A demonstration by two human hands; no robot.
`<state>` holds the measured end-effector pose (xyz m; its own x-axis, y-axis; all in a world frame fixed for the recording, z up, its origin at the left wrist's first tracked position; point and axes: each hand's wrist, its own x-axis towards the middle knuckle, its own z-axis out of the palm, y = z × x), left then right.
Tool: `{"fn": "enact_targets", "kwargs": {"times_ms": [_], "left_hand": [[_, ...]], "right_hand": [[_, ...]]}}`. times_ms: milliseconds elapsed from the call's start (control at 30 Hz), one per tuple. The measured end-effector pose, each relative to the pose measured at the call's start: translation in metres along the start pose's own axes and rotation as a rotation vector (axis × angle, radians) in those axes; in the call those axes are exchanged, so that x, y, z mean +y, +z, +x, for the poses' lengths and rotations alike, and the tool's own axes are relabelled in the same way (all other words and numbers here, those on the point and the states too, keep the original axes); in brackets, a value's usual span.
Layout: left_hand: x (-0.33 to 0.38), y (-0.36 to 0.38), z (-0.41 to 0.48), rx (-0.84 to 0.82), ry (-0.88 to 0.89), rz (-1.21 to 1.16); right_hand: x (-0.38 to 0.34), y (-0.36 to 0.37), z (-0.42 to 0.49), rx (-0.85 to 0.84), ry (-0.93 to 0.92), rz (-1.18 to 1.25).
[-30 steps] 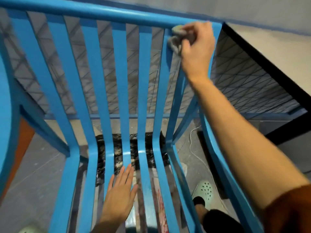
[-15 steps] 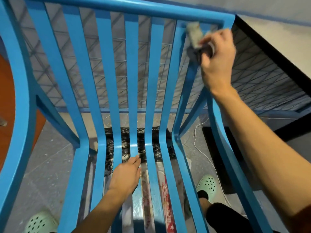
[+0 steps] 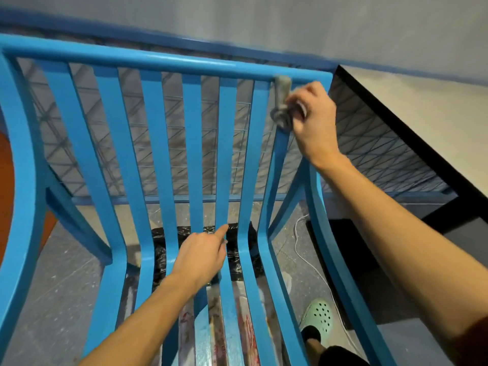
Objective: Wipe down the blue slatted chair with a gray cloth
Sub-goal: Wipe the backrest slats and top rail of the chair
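Observation:
The blue slatted chair fills the view, its top rail running across the upper part and its slats curving down into the seat. My right hand grips the gray cloth wrapped around the top of the rightmost back slat, just under the rail's right corner. My left hand rests on the middle slats where the back bends into the seat, index finger stretched out, holding nothing.
Behind the chair stands a blue wire-mesh panel and a black-edged table at the right. A black plastic bag and a white cable lie on the floor below. My foot in a green clog stands beside the seat.
My right hand has slid the cloth down from the rail corner onto the rightmost slat. My left hand curled and moved slightly toward the seat bend. The view tilted upward.

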<state>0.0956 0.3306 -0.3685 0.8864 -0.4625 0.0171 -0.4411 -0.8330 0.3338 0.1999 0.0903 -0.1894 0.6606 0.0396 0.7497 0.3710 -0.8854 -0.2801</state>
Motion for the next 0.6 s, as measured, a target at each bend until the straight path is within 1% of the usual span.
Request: {"fn": "enact_targets", "kwargs": {"times_ms": [67, 167, 200, 267, 333, 367, 433, 533, 600], "left_hand": [[0.006, -0.011, 0.007, 0.017, -0.034, -0.149], [0.011, -0.021, 0.012, -0.032, -0.035, -0.303], [0.011, -0.023, 0.012, -0.036, -0.047, -0.344], [0.011, -0.024, 0.008, -0.04, -0.109, -0.455], [0.013, -0.028, -0.004, -0.046, -0.186, -0.576], [0.016, -0.03, -0.01, -0.044, -0.222, -0.646], [0.026, -0.036, -0.022, -0.006, -0.294, -0.817], [0.037, -0.049, -0.036, 0.122, -0.434, -1.082], [0.043, -0.053, -0.045, 0.167, -0.534, -1.307]], "right_hand": [[-0.001, 0.001, 0.012, 0.076, 0.004, 0.021], [0.006, 0.011, -0.02, 0.057, 0.004, -0.002], [0.01, 0.014, -0.035, 0.01, 0.002, -0.028], [0.016, 0.022, -0.058, -0.168, 0.024, -0.09], [0.014, 0.026, -0.071, -0.323, 0.084, -0.11], [0.011, 0.029, -0.076, -0.37, 0.136, -0.093], [-0.001, 0.025, -0.087, -0.388, 0.256, 0.011], [-0.043, 0.006, -0.11, -0.384, 0.404, 0.213], [-0.074, -0.009, -0.131, -0.433, 0.528, 0.361]]}}
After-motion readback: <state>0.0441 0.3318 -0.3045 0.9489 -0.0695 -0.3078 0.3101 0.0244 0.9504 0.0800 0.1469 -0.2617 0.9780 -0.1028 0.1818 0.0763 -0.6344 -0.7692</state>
